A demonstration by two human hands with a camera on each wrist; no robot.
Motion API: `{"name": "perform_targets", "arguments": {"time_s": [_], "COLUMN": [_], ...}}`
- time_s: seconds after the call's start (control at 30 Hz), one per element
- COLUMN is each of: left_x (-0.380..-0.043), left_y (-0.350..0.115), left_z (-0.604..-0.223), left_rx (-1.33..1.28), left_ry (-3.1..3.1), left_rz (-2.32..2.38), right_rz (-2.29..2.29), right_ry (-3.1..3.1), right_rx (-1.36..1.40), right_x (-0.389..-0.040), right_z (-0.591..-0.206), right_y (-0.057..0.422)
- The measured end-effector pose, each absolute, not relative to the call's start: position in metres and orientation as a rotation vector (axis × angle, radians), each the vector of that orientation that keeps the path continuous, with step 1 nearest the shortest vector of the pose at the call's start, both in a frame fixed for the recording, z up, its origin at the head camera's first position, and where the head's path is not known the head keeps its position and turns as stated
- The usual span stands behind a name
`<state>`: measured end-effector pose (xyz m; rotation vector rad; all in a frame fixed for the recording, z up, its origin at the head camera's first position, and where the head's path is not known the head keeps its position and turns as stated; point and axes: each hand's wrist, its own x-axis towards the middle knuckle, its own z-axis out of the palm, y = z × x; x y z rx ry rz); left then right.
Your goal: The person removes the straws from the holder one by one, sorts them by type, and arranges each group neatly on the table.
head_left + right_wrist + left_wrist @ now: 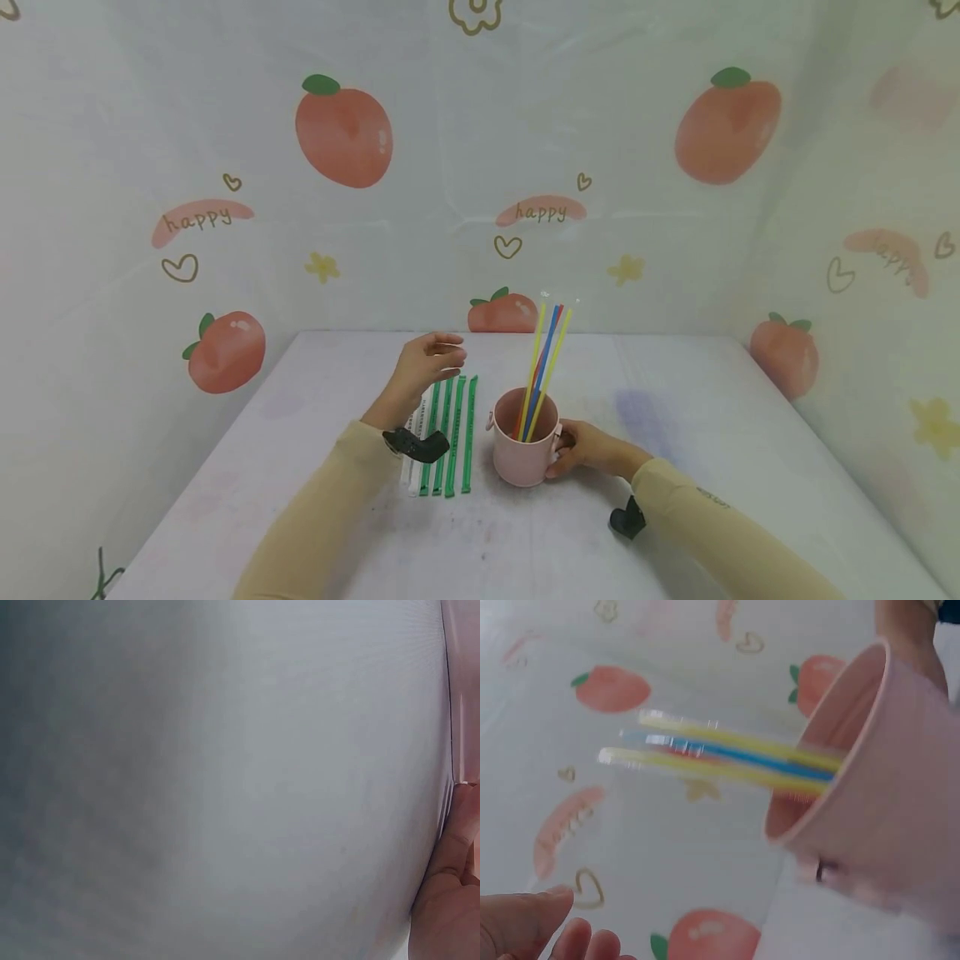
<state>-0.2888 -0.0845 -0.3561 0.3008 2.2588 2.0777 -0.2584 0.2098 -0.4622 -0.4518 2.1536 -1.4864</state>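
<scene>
A pink bucket-like cup (pixel 517 462) with small side handles stands on the table, holding several yellow, blue and red straws (pixel 551 358) in clear wrappers. My right hand (pixel 596 450) grips the cup's right side, around the handle; in the right wrist view, the fingers (pixel 454 859) meet the pink wall at the edge. My left hand (pixel 427 367) hovers empty, fingers loosely bent, left of the straws. Below it lie several long, narrow green packets (pixel 457 442) and white packets (pixel 414 467), side by side. The left wrist view shows the cup (pixel 907 772) tilted, with blurred straws.
The white table (pixel 525 550) reaches back to a wall sheet (pixel 450 167) printed with fruit, hearts and words. Black wrist bands (pixel 420 446) sit on both arms. A green cord (pixel 103 575) shows at the lower left.
</scene>
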Motion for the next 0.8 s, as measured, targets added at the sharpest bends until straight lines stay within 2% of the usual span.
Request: {"name": "perform_targets", "arguments": {"time_s": [0.4, 0.8], "left_x": [-0.272, -0.271], "left_y": [-0.045, -0.018], "left_z": [-0.343, -0.354], "left_rx": [0.419, 0.519], "left_ry": [2.140, 2.238], "left_rz": [2.104, 2.037], "right_rz": [-1.459, -1.473], "right_ry": [2.186, 2.171], "right_rx": [-0.454, -0.441], "right_x": [-0.258, -0.259], "right_z": [-0.461, -0.463], "right_y": [0.210, 0.209]}}
